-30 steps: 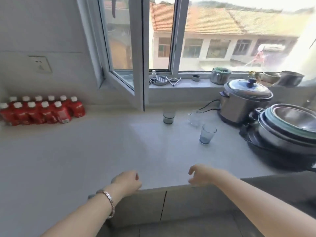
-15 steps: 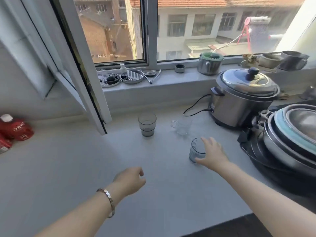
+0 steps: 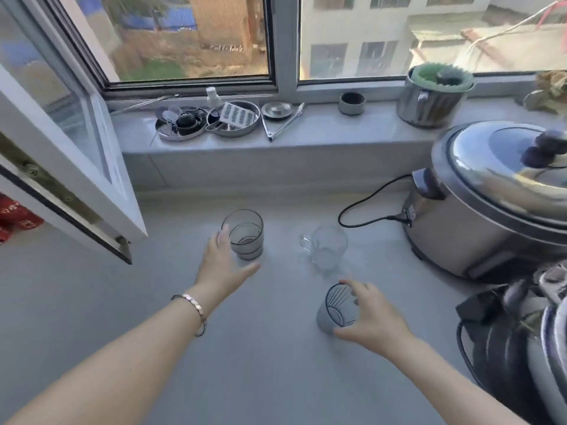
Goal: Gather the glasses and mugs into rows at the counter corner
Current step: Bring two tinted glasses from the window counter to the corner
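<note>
Two hands, one glass each

The right hand [image 3: 371, 314] has fingers and thumb curled round the patterned glass [image 3: 337, 305], probably ready to carry it. The left hand [image 3: 224, 265] is spread, fingers beside the dark glass [image 3: 245, 234] and thumb wide below it, not yet closed, likely shaping for a side hold. The clear mug [image 3: 328, 246] stands untouched between them, towards the cooker [image 3: 478, 228]. All three stand apart mid-counter [image 3: 122, 332], so no row yet
</note>
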The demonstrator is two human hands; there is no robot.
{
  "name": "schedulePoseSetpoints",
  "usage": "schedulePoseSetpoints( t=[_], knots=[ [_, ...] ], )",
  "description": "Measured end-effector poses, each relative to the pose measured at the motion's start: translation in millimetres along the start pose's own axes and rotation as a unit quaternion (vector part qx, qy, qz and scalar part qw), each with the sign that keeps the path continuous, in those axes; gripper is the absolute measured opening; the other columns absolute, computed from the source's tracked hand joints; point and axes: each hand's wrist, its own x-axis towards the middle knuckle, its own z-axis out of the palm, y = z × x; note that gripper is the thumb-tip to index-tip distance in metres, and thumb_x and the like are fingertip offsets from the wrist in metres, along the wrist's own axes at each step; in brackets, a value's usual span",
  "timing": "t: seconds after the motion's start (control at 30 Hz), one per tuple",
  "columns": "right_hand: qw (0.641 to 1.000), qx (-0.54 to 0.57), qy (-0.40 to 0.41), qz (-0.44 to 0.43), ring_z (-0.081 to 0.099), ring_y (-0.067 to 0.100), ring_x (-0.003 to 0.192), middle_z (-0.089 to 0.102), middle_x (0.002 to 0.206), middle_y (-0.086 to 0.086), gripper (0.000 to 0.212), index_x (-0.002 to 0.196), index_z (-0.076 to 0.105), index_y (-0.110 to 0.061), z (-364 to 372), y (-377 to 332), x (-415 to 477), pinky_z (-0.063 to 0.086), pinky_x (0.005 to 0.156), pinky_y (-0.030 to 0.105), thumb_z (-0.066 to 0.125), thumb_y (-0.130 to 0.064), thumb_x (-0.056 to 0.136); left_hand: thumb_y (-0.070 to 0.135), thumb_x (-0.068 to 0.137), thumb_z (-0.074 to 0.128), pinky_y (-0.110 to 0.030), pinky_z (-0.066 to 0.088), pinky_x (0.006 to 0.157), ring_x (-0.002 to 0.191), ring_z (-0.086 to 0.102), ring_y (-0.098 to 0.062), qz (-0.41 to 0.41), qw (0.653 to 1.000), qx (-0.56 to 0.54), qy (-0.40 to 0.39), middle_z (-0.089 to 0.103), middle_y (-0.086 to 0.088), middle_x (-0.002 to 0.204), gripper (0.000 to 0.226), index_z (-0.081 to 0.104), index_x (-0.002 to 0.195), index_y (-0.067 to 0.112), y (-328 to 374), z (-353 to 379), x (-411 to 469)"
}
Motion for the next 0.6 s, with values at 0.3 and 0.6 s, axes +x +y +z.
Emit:
schedulePoseSetpoints(
  t=[0.3, 0.6],
  knots=[
    [0.999, 0.032, 0.004, -0.041, 0.060, 0.014, 0.107, 0.046, 0.123, -0.008, 0.082, 0.136, 0.034, -0.039, -14.0, -8.3, 34.4, 0.050, 0.086, 0.028, 0.074, -0.034, 0.065, 0.031, 0.075, 0.071, -0.037, 0.026, 0.114, 0.143, 0.016, -0.028, -0.064, 0.997, 0.042, 0.033, 0.012, -0.006, 0.158, 0.097, 0.010, 0.149, 0.016, 21.2, 16.4, 59.9],
    [0.996, -0.021, -0.022, -0.078, 0.058, 0.016, 0.104, 0.043, 0.118, -0.008, 0.083, 0.137, 0.032, -0.039, -12.5, -23.7, 27.0, 0.051, 0.082, 0.029, 0.073, -0.039, 0.065, 0.031, 0.062, 0.078, -0.025, 0.039, 0.082, 0.119, 0.044, -0.018, -0.083, 0.995, -0.028, 0.036, 0.032, 0.000, 0.128, 0.091, 0.030, 0.139, 0.021, -1.0, 2.2, -1.0]
  ],
)
